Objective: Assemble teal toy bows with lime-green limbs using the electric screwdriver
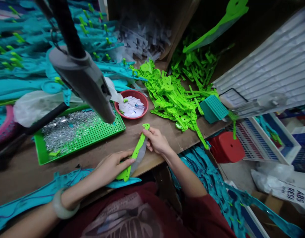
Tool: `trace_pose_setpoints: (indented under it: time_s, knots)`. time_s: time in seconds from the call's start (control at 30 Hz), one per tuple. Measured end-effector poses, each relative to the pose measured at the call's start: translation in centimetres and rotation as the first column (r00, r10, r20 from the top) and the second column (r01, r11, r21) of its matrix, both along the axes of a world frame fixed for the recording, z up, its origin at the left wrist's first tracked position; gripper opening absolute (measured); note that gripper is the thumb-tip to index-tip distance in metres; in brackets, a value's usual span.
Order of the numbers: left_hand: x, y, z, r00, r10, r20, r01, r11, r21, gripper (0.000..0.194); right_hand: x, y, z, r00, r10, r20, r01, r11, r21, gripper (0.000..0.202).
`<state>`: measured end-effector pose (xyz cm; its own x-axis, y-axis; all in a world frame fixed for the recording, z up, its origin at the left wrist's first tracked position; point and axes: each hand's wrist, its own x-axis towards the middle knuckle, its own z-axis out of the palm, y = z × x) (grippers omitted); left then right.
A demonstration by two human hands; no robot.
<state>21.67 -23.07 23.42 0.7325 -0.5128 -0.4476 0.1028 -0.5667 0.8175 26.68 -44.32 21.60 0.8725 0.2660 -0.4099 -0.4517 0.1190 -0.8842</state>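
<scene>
1. Two hands share one green part: the right hand pinches its upper end between thumb and curled fingers, presumably to steady the tip.
2. The left hand grips the lower stretch, thumb and fingers closed on it; holding both ends probably stops the long shape twisting.
3. A translucent grey strip lies along the green part's right side; whether it is fastened there I cannot tell.
4. The green part slants over the front edge of the brown table, close to the body, likely for a clear look at it. Beneath its lower end lies a blue piece.
5. Just beyond the hands stand a red bowl of white pieces and a perforated green tray of small silvery bits; their rims would keep loose items together.
6. Above the tray hangs a grey tool, perhaps suspended to leave the tabletop free.
7. Farther out, green parts lie in a tangled pile, and blue pieces are heaped at upper left, seemingly grouped by colour.
</scene>
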Motion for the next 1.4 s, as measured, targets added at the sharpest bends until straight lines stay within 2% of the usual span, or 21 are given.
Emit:
trace_pose_setpoints:
  time_s: [0.1,0.2,0.3,0.4,0.5,0.6,0.7,0.8,0.9,1.13,1.2,1.3,1.4]
  knots:
    - [0.0,-0.4,0.3,0.999,0.029,0.013,-0.029,0.999,0.016,0.048,-0.1,0.0,-0.2,0.999,-0.034,-0.001,0.034,0.999,0.012,0.048]
    - [0.0,-0.3,0.3,0.999,0.026,0.034,-0.026,1.000,0.012,0.047,-0.4,-0.3,-0.2,0.998,0.048,-0.042,-0.047,0.999,0.023,0.048]
    - [0.2,0.2,0.2,0.999,-0.032,0.035,0.033,0.999,-0.026,0.049,-0.7,-0.7,-0.2,0.991,0.120,-0.056,-0.118,0.992,0.034,0.049]
    - [0.4,0.6,0.3,0.997,-0.067,0.036,0.069,0.995,-0.071,0.052,-1.2,-1.0,-0.3,0.994,0.102,-0.035,-0.101,0.995,0.024,0.051]
    - [0.3,0.6,0.4,0.999,-0.051,-0.012,0.050,0.995,-0.092,0.050,-1.9,-0.9,-0.4,0.997,0.076,-0.021,-0.075,0.996,0.040,0.049]
    - [0.2,0.6,0.4,0.999,-0.034,-0.027,0.031,0.993,-0.117,0.050,-2.5,-0.7,-0.2,0.992,0.101,-0.081,-0.096,0.994,0.059,0.050]
    - [0.2,0.6,0.4,0.999,-0.043,-0.030,0.039,0.992,-0.119,0.051,-2.6,-0.5,0.1,0.993,-0.001,-0.115,0.011,0.997,0.083,0.052]
    - [0.2,0.8,0.3,0.998,-0.054,-0.042,0.049,0.992,-0.116,0.051,-2.1,-0.3,0.1,0.987,-0.160,-0.032,0.162,0.985,0.065,0.043]
    - [0.2,0.9,0.4,0.997,-0.060,-0.044,0.054,0.991,-0.125,0.050,-1.6,-0.2,-0.1,0.973,-0.227,0.032,0.226,0.974,0.032,0.032]
    - [0.4,0.8,0.9,0.993,-0.115,-0.032,0.110,0.984,-0.143,0.042,-1.3,-0.6,-0.3,0.978,-0.207,-0.011,0.207,0.978,0.000,0.032]
    - [0.5,1.1,1.2,0.985,-0.173,0.008,0.173,0.978,-0.116,0.038,-1.4,-0.5,-0.4,0.968,-0.250,0.015,0.250,0.968,-0.025,0.029]
    - [0.5,1.9,1.5,0.955,-0.266,0.132,0.264,0.964,0.033,0.034,-1.4,-0.3,-0.6,0.955,-0.291,0.056,0.294,0.955,-0.036,0.028]
    - [0.3,2.6,1.4,0.920,-0.317,0.230,0.287,0.946,0.153,0.033,-1.3,-0.2,-0.8,0.946,-0.315,0.077,0.319,0.946,-0.049,0.027]
